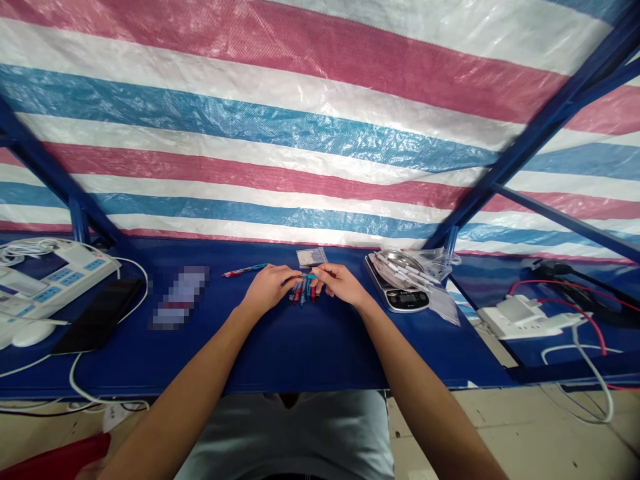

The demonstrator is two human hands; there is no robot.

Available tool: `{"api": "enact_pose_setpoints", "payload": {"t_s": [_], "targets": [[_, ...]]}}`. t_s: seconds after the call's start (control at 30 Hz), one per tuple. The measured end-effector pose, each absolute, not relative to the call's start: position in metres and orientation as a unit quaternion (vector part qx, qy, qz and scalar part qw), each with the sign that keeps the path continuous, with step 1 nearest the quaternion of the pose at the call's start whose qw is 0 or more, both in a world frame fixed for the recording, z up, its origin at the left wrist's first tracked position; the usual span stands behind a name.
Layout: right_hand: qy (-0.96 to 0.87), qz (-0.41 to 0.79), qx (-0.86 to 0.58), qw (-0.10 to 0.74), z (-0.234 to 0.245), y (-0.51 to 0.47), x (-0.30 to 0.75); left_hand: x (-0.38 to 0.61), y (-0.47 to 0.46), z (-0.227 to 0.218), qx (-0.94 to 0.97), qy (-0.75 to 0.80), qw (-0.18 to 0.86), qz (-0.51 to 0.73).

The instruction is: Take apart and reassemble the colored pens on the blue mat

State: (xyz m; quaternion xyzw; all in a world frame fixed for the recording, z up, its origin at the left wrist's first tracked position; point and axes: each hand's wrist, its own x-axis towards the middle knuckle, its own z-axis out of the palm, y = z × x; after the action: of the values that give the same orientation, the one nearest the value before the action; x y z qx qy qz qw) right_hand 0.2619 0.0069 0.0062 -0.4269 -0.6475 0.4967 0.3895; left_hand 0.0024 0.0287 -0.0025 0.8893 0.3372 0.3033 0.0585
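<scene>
At the middle of the blue table, my left hand (270, 287) and my right hand (342, 281) meet, fingertips closed on a slim teal pen (308, 276) held sideways between them. Directly below it lies a bunch of red, blue and teal pens (303, 295), partly covered by my fingers. A lone pen (244, 270) with a red end rests to the left of my left hand. Just beyond my hands is a small clear bag (311, 256) with pale small pieces in it, too small to make out.
On the right stands a digital scale (406, 301) with a metal dish and plastic bags. A power strip (60, 277), cables and a black phone (97, 317) occupy the left. Another power strip (530, 317) lies far right. A striped sheet (280, 167) hangs behind.
</scene>
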Motion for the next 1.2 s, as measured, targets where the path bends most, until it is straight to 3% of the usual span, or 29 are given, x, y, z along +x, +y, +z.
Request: {"api": "enact_pose_setpoints", "payload": {"t_s": [0.33, 0.63, 0.93, 1.1, 1.2], "targets": [[-0.591, 0.386, -0.513, 0.488, 0.009, 0.016, 0.289, -0.006, 0.033, 0.006, 0.838, 0.451, 0.102, 0.288], [-0.639, 0.321, -0.552, 0.429, -0.001, 0.023, 0.296, 0.004, 0.027, -0.002, 0.834, 0.489, 0.102, 0.233], [-0.627, 0.074, -0.634, 0.447, 0.015, 0.014, 0.303, 0.003, 0.027, 0.0, 0.828, 0.493, 0.112, 0.241], [-0.633, 0.073, -0.637, 0.434, 0.018, 0.013, 0.304, -0.009, 0.031, 0.0, 0.788, 0.562, -0.002, 0.251], [-0.663, 0.151, -0.611, 0.404, 0.019, 0.011, 0.305, -0.02, 0.035, -0.003, 0.756, 0.61, -0.032, 0.234]]}}
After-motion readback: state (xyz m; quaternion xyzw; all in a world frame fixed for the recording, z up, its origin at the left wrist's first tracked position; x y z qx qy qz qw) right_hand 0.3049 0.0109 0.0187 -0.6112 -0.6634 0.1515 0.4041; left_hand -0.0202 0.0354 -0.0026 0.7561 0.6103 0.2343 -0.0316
